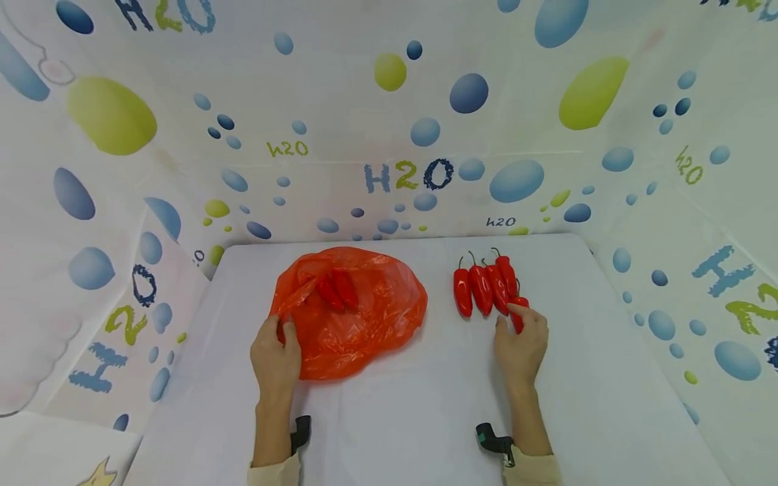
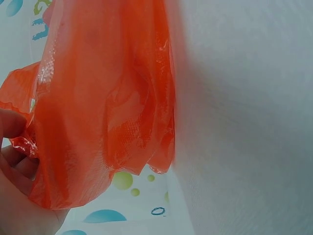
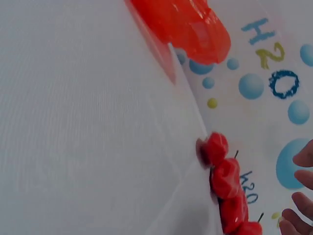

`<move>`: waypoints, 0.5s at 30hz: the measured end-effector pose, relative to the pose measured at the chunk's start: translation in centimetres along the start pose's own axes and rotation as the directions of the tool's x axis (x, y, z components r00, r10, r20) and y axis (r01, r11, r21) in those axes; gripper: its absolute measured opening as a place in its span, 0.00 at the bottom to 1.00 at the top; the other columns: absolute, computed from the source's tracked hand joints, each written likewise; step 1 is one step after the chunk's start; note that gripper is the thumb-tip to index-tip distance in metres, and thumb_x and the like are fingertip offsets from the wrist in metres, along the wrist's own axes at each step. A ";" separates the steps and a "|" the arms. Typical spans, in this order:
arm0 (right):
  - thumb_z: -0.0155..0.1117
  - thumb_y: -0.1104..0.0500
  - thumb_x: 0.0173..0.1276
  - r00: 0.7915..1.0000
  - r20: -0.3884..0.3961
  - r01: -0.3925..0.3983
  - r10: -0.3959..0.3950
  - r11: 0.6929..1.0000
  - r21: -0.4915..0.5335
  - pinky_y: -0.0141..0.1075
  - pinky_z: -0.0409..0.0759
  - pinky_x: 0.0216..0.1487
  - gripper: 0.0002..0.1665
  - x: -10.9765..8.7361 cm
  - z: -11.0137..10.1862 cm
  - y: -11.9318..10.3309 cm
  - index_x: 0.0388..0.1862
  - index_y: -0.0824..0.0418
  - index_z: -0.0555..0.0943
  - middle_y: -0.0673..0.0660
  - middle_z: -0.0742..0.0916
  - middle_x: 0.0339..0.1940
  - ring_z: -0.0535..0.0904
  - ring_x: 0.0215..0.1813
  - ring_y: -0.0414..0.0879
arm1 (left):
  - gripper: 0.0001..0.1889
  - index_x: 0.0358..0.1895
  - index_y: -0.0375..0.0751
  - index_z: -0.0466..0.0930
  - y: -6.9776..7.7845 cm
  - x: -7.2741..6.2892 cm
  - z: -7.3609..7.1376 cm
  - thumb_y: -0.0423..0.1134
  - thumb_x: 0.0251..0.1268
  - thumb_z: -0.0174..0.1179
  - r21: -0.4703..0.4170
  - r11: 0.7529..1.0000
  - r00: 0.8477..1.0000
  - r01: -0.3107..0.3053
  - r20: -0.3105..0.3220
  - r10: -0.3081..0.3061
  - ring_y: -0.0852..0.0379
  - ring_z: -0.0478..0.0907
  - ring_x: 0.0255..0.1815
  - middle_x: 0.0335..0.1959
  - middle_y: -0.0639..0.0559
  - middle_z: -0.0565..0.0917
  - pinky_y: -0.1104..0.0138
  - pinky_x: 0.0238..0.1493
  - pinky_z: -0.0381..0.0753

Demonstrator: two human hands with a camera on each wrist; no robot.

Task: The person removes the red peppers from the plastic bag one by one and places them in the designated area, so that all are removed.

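Note:
An orange plastic bag (image 1: 365,337) lies spread on the white table, with two red chili peppers (image 1: 345,289) at its opening. My left hand (image 1: 276,358) pinches the bag's left edge between thumb and fingers; the left wrist view shows the orange film (image 2: 93,107) bunched in that grip. To the right, several red chili peppers (image 1: 480,289) lie side by side, stems pointing away. Over the nearest pepper (image 1: 518,322) hovers my right hand (image 1: 524,344), partly covering it. In the right wrist view its fingers (image 3: 303,200) are spread and slightly bent, apart from the peppers (image 3: 226,178).
A white cloth covers the table (image 1: 413,418). Behind and at both sides stand white sheets (image 1: 340,88) printed with blue and green dots and "H2O" lettering. A small black camera is strapped at each wrist.

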State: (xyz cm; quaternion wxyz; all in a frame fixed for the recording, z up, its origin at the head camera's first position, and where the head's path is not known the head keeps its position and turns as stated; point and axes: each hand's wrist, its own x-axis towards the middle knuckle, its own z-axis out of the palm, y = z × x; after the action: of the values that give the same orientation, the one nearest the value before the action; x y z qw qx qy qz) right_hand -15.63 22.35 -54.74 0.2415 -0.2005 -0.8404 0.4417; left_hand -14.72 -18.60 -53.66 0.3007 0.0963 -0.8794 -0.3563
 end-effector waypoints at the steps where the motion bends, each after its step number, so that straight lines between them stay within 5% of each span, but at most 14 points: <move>1: 0.74 0.62 0.66 1.000 0.012 0.028 -0.028 1.000 0.007 0.59 0.82 0.60 0.23 -0.1 0.4 -0.5 0.60 0.61 0.83 0.63 0.78 0.64 0.74 0.67 0.57 | 0.10 0.42 0.31 0.80 -0.1 0.0 0.0 0.35 0.79 0.54 -0.002 1.000 1.000 0.000 -0.001 0.000 0.42 0.76 0.34 0.35 0.38 0.82 0.53 0.41 0.82; 7: 0.76 0.63 0.64 0.977 0.073 0.193 -0.199 0.978 0.077 0.56 0.84 0.56 0.22 -0.5 2.4 -3.1 0.57 0.61 0.84 0.60 0.80 0.62 0.75 0.66 0.53 | 0.10 0.45 0.29 0.81 -0.3 -0.1 -0.3 0.35 0.79 0.54 -0.009 1.000 1.000 0.018 -0.001 -0.018 0.40 0.79 0.37 0.39 0.36 0.84 0.48 0.46 0.84; 15: 0.75 0.62 0.66 0.938 0.149 0.298 -0.314 0.947 0.123 0.56 0.84 0.57 0.22 -0.4 4.4 -5.5 0.58 0.61 0.85 0.59 0.80 0.62 0.75 0.67 0.53 | 0.10 0.46 0.28 0.81 -0.1 -0.1 -0.3 0.34 0.79 0.54 -0.026 1.000 1.000 0.013 0.002 -0.013 0.39 0.79 0.38 0.40 0.35 0.84 0.49 0.45 0.84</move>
State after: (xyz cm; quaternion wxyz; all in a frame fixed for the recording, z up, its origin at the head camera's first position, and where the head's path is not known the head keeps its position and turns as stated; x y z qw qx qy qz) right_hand -18.52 16.36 -52.44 0.2459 -0.0173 -0.8557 0.4550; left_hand -14.50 -18.81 -53.64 0.2987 0.0977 -0.8744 -0.3696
